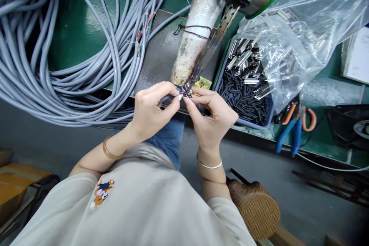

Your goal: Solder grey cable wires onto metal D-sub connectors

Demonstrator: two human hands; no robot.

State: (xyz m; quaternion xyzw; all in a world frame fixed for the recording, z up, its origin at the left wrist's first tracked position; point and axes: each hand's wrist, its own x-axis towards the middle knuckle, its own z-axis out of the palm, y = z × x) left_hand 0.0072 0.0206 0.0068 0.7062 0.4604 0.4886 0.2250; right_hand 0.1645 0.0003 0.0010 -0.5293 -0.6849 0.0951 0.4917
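My left hand [150, 109] is closed around the end of a grey cable [165, 100], whose thin coloured wires [181, 90] fan out at the fingertips. My right hand [215, 113] pinches those wire ends and a small metal connector [188, 91] from the other side. Both hands meet at the front edge of a dark metal plate [161, 55]. Just above the fingers hangs the tip of a white, stained, plastic-wrapped tool [194, 38] with a thin metal arm [215, 40] beside it.
A big bundle of grey cables [57, 65] with stripped coloured ends covers the green bench [77, 27] at left. A blue tray [245, 84] holds black sleeves and metal connectors under a clear plastic bag [300, 27]. Blue and orange-handled pliers [294, 127] lie at right. A woven stool [253, 207] stands below.
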